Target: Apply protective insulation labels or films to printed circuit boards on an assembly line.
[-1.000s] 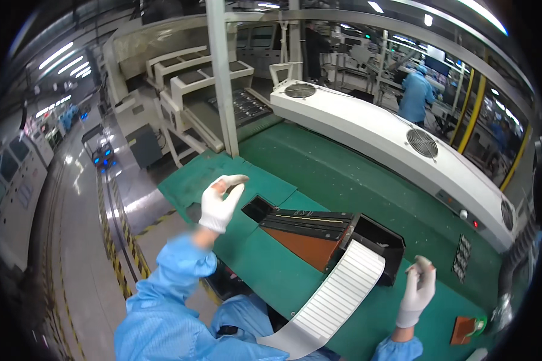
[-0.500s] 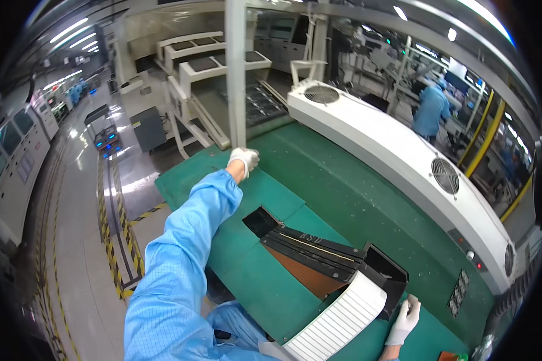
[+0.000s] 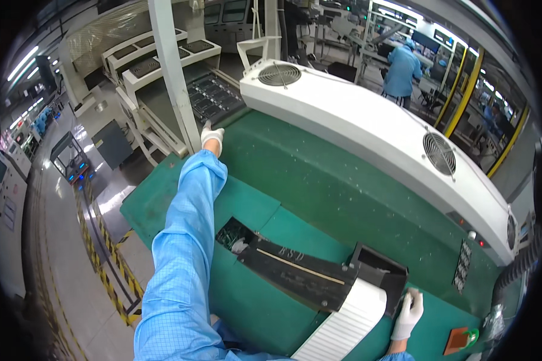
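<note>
My left hand [image 3: 212, 139], in a white glove, reaches out at the far left, beside the pale upright post [image 3: 173, 72]. Its finger and thumb stand apart, and nothing shows between them. Just beyond lies a dark panel of circuit boards [image 3: 214, 96]. My right hand [image 3: 409, 310], also gloved, rests beside a black open box [image 3: 397, 265] at the lower right. Its fingers are curled together; whatever they may hold is hidden. Between the hands is a black curved feeder [image 3: 295, 268] with a ribbed white band [image 3: 343, 325] at its near end. Another black bin [image 3: 232, 231] holds small pieces.
A long white fan unit [image 3: 361, 108] spans the back of the green bench [image 3: 283, 150]. A dark patterned strip [image 3: 462, 265] lies at the right, beyond a brown block with a green ring [image 3: 457, 340]. A person in blue [image 3: 401, 69] is farther back.
The view has shifted, bringing the circuit-board panel nearer the middle. My left hand has gone from a closed fist to fingers apart, close to the panel. The right hand stays beside the black box.
</note>
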`<state>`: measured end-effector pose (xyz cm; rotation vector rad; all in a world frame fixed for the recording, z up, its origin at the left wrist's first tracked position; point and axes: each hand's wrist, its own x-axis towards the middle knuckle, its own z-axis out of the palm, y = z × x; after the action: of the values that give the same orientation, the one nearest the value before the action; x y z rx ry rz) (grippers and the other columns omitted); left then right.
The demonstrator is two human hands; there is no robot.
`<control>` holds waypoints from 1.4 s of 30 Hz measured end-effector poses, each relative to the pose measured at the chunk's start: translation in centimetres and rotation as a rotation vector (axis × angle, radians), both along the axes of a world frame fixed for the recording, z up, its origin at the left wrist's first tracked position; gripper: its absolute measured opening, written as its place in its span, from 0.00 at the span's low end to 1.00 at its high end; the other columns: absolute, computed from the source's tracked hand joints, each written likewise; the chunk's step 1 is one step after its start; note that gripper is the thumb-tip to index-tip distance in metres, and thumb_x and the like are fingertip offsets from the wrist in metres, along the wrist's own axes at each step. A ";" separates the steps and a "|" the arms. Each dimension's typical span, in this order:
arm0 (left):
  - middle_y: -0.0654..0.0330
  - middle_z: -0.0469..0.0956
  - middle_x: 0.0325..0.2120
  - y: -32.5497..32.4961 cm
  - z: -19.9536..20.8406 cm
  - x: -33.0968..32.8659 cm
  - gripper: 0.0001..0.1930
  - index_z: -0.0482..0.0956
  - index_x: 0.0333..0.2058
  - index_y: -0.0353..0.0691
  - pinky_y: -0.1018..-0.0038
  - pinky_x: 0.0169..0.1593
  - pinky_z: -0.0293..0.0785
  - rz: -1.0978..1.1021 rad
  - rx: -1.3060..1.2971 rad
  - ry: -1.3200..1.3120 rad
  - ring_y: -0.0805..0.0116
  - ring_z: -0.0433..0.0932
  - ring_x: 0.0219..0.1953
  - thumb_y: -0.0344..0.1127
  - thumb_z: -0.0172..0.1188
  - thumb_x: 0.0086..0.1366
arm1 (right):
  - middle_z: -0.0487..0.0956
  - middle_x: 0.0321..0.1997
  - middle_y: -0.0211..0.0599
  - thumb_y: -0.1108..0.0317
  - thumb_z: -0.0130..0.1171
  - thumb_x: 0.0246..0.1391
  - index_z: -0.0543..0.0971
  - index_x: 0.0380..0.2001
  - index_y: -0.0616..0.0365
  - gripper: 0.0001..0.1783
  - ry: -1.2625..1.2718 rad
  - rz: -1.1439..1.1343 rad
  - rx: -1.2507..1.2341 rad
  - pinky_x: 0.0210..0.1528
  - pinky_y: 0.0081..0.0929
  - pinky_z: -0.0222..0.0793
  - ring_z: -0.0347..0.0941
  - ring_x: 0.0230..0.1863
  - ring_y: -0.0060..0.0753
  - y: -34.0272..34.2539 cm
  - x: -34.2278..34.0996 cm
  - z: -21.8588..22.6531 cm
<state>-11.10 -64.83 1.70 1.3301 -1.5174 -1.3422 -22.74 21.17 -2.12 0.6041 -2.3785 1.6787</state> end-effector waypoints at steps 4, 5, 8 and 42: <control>0.51 0.68 0.64 13.7 1.2 -12.2 0.34 0.62 0.68 0.50 0.62 0.65 0.64 -0.069 -0.156 -0.289 0.52 0.70 0.62 0.48 0.61 0.64 | 0.77 0.34 0.35 0.75 0.50 0.63 0.76 0.41 0.69 0.09 0.052 -0.202 0.164 0.41 0.22 0.66 0.69 0.35 0.22 5.9 1.5 1.6; 0.51 0.66 0.65 17.5 3.7 -13.2 0.34 0.62 0.67 0.45 0.65 0.67 0.60 -0.135 0.114 -0.147 0.55 0.66 0.66 0.59 0.48 0.69 | 0.77 0.35 0.36 0.74 0.49 0.63 0.76 0.41 0.70 0.10 0.056 -0.246 0.209 0.43 0.24 0.68 0.71 0.37 0.24 6.7 1.8 1.9; 0.52 0.64 0.66 8.1 1.6 -8.6 0.36 0.63 0.66 0.42 0.67 0.69 0.57 -0.006 -0.046 -0.517 0.59 0.61 0.69 0.62 0.37 0.71 | 0.76 0.33 0.34 0.75 0.50 0.62 0.76 0.41 0.69 0.09 0.043 -0.137 0.163 0.42 0.23 0.67 0.70 0.35 0.23 4.0 0.7 1.2; 0.54 0.73 0.18 13.5 1.0 -13.1 0.14 0.71 0.32 0.39 0.63 0.16 0.66 0.009 0.335 0.660 0.61 0.69 0.12 0.37 0.67 0.56 | 0.74 0.29 0.28 0.76 0.50 0.61 0.76 0.37 0.67 0.06 0.036 -0.134 0.124 0.36 0.20 0.63 0.64 0.30 0.17 4.2 0.2 1.3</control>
<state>-24.15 -51.29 2.75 0.9256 -0.8616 -1.8508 -22.57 25.36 -0.86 0.4771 -2.4513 1.4633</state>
